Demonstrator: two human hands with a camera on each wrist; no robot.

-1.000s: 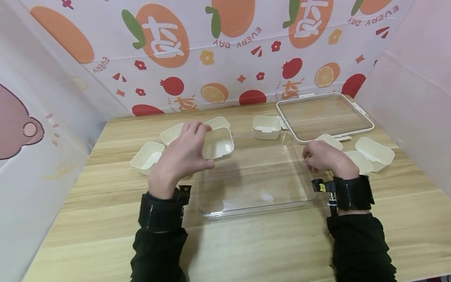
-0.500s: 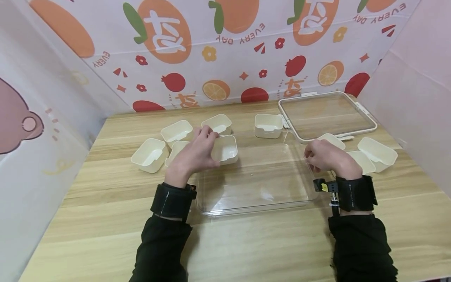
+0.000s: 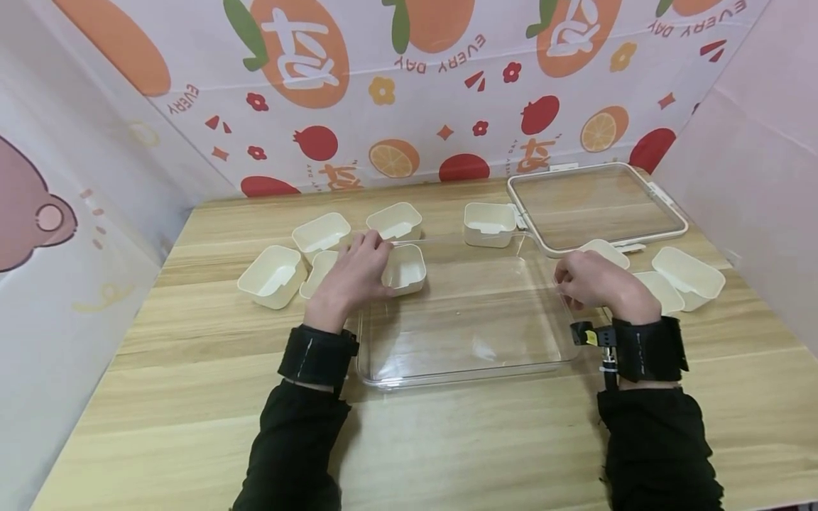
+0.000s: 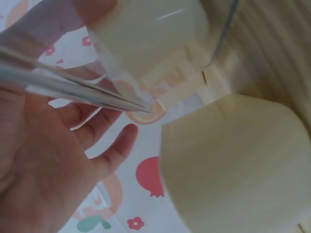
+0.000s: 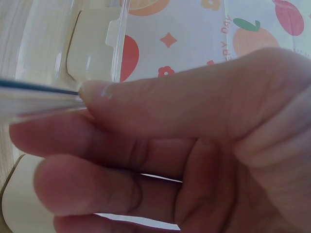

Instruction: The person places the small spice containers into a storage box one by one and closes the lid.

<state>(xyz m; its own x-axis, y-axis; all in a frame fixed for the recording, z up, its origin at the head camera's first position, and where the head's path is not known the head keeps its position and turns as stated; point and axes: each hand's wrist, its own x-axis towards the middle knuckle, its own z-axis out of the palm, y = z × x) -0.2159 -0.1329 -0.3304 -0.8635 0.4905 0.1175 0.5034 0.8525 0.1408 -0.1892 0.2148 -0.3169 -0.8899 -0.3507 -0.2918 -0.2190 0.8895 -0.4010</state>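
A large clear plastic box (image 3: 469,374) stands on the wooden table in front of me. At its back left corner my left hand (image 3: 354,275) reaches over the wall and grips a small cream container (image 3: 412,270) inside. The left wrist view shows that container (image 4: 155,43) through the clear wall, the thumb against it and the other fingers spread. On the opposite side my right hand (image 3: 591,282) pinches the box's right rim between thumb and curled fingers, seen close in the right wrist view.
Several cream containers (image 3: 271,277) stand left of and behind the box. Another container (image 3: 489,224) is at the back, and more (image 3: 689,277) lie on the right, partly behind the right hand. A clear lid with a white frame (image 3: 603,248) lies at the back right, before the printed cloth.
My left hand has moved the cream container down into the back left corner of the clear box. The right hand stays at the right rim.
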